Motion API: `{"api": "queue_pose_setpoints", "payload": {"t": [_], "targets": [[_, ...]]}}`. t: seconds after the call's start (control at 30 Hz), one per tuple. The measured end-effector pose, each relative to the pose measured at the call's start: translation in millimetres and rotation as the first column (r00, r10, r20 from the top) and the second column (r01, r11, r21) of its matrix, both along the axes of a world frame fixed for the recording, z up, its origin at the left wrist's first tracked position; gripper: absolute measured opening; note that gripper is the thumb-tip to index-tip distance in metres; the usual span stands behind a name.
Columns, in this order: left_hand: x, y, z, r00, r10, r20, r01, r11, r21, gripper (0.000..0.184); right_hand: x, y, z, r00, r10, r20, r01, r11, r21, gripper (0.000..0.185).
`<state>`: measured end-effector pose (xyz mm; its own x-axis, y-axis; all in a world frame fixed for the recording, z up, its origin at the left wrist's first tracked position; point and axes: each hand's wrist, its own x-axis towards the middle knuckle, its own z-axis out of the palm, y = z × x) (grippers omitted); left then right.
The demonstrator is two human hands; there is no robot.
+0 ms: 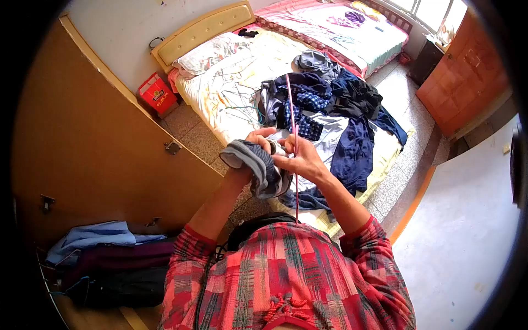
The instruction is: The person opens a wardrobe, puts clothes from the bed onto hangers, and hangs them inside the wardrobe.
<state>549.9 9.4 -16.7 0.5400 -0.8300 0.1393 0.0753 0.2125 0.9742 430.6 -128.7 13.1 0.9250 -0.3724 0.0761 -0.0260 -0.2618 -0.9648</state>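
A grey striped garment [258, 168] is bunched over my left wrist and hangs below it. My left hand [260, 137] is closed on this garment near its white part, its fingers partly hidden by the cloth. Close beside it, my right hand [306, 160] grips a thin pink clothes hanger [291, 104], seen almost edge-on and standing upright in the view. The right fingertips also meet the garment's white edge. Beyond both hands, a pile of dark clothes [352, 148] covers much of the near bed.
Several wire hangers [234, 96] lie on the bed [206, 124] by a pillow [212, 52]. On the left is a wooden wardrobe door [110, 137], with folded clothes [115, 258] below. A red box [157, 94] stands near the headboard. A white surface [456, 236] is at right.
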Motion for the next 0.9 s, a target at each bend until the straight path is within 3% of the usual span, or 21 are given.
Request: {"api": "queue_pose_setpoints", "payload": {"t": [0.07, 0.13, 0.2, 0.23, 0.3, 0.33, 0.4, 0.43, 0.47, 0.5, 0.53, 0.6, 0.67, 0.77, 0.8, 0.9], "targets": [[2, 1, -3, 0.999, -0.012, 0.046, 0.011, 1.0, 0.018, 0.007, 3, -1, -2, 0.998, 0.052, -0.019, -0.052, 0.998, -0.022, 0.042], [0, 3, -3, 0.963, -0.051, -0.263, 0.031, 0.996, -0.079, 0.015, 4, -3, -10, 0.986, 0.152, -0.062, -0.156, 0.986, -0.061, 0.039], [13, 11, -16, 0.964, -0.061, -0.257, 0.015, 0.984, -0.18, 0.008, 9, -11, -24, 0.996, 0.09, 0.015, -0.091, 0.958, 0.271, 0.025], [46, 25, -41, 0.909, -0.209, -0.36, 0.167, 0.975, -0.146, 0.006, 10, -21, -31, 0.997, 0.005, 0.073, -0.031, 0.936, 0.35, 0.023], [63, 43, -52, 0.832, -0.31, -0.459, 0.178, 0.935, -0.308, 0.016, 9, -46, -40, 0.965, -0.191, 0.18, 0.086, 0.877, 0.473, 0.021], [64, 52, -46, 0.873, -0.24, -0.425, 0.127, 0.953, -0.277, 0.022, 7, -59, -42, 0.925, -0.303, 0.229, 0.147, 0.842, 0.519, 0.021], [41, 66, -17, 0.981, 0.042, -0.187, -0.064, 0.992, -0.113, 0.042, -5, -76, -18, 0.906, -0.401, 0.137, 0.263, 0.786, 0.559, 0.02], [34, 69, -6, 0.985, 0.063, -0.16, -0.077, 0.994, -0.081, 0.052, -6, -82, -15, 0.898, -0.414, 0.147, 0.275, 0.791, 0.547, 0.02], [37, 72, 0, 0.915, -0.13, -0.382, 0.071, 0.984, -0.165, 0.057, -7, -81, -8, 0.891, -0.427, 0.156, 0.287, 0.795, 0.535, 0.02], [32, 76, 4, 0.869, -0.245, -0.43, 0.186, 0.967, -0.174, 0.067, -10, -79, 2, 0.901, -0.419, 0.114, 0.299, 0.789, 0.537, 0.023], [25, 77, 13, 0.868, -0.247, -0.431, 0.189, 0.967, -0.173, 0.067, -11, -78, 3, 0.9, -0.422, 0.112, 0.303, 0.787, 0.538, 0.023], [11, 76, 30, 0.588, -0.279, -0.759, 0.196, 0.96, -0.201, 0.069, -10, -77, 5, 0.919, -0.356, 0.171, 0.21, 0.807, 0.553, 0.027], [9, 74, 15, 0.598, -0.286, -0.749, 0.203, 0.958, -0.205, 0.073, -11, -74, 10, 0.925, -0.326, 0.193, 0.177, 0.822, 0.541, 0.03], [1, 67, 1, 0.795, -0.138, -0.591, 0.269, 0.953, 0.14, 0.079, -13, -64, 18, 0.924, -0.307, 0.23, 0.159, 0.853, 0.498, 0.032], [-4, 67, 0, 0.851, -0.033, -0.524, 0.251, 0.902, 0.35, 0.082, -14, -62, 20, 0.926, -0.301, 0.229, 0.154, 0.854, 0.497, 0.032], [-18, 53, -19, 0.982, -0.12, -0.147, 0.178, 0.852, 0.492, 0.058, -14, -55, 22, 0.918, -0.286, 0.275, 0.11, 0.849, 0.517, 0.034]]}}
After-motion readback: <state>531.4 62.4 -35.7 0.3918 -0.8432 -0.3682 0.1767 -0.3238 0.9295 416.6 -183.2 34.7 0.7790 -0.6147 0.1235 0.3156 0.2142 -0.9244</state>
